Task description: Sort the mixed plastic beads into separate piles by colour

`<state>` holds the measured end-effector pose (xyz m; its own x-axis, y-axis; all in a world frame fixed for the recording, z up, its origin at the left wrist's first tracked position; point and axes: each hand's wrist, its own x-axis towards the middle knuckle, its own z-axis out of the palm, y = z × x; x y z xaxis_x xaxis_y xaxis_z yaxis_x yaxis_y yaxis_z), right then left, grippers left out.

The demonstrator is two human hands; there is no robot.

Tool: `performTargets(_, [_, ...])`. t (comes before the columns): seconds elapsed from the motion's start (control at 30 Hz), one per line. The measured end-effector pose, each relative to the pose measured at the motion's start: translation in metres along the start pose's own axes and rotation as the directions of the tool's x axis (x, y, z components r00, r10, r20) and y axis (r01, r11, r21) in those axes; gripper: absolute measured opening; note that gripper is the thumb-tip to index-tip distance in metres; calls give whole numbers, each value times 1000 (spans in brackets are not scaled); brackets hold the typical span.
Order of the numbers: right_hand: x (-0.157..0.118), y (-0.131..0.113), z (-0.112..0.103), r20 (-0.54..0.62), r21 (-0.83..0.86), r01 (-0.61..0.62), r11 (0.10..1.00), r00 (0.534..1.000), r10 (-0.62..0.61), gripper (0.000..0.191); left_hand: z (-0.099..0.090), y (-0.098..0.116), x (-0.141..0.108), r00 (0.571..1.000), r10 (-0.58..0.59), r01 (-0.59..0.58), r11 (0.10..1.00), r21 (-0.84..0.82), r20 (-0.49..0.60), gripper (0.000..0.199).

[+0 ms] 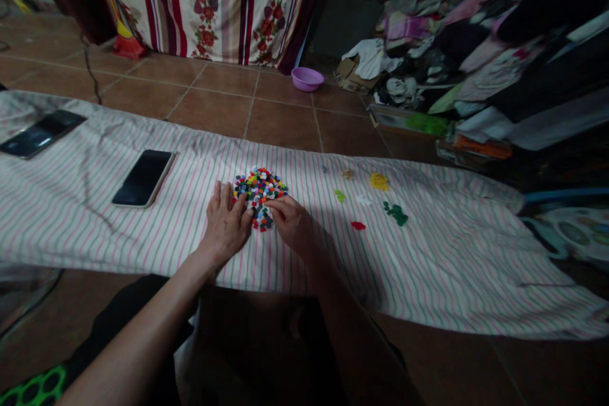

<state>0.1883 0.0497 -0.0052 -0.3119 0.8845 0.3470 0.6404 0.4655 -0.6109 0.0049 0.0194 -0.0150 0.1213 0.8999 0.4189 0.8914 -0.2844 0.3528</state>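
Note:
A heap of small mixed-colour pieces (261, 184) lies on the striped cloth (200, 146) in front of me. At the heap's left side rests my left hand (225, 222), palm down with its fingers stretched, the tips touching the pieces. My right hand (291, 221) is at the right side, its thumb and forefinger pinched together at the heap; anything between them is too small to name. To the right lie single-colour groups: yellow pieces (379, 181), dark green pieces (396, 213), red pieces (358, 226), white pieces (364, 200), light green pieces (339, 195) and tan pieces (348, 174).
A phone (144, 179) lies left of the heap, and a second dark phone (42, 133) farther left. Beyond the cloth, a purple basin (307, 79) stands on the tiled floor (223, 101). Piled clothes (476, 44) fill the far right. A floral curtain (214, 0) hangs behind.

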Motion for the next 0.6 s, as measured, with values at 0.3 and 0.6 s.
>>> performTargets(0.3, [-1, 0, 1, 17, 13, 24, 1000, 1000, -24, 22, -7, 3, 5, 1000, 14, -14, 1000, -14, 19, 36])
performTargets(0.6, [1, -4, -2, 40, -11, -22, 1000, 999, 23, 18, -13, 2, 7, 1000, -23, 23, 998, -60, 2, 32])
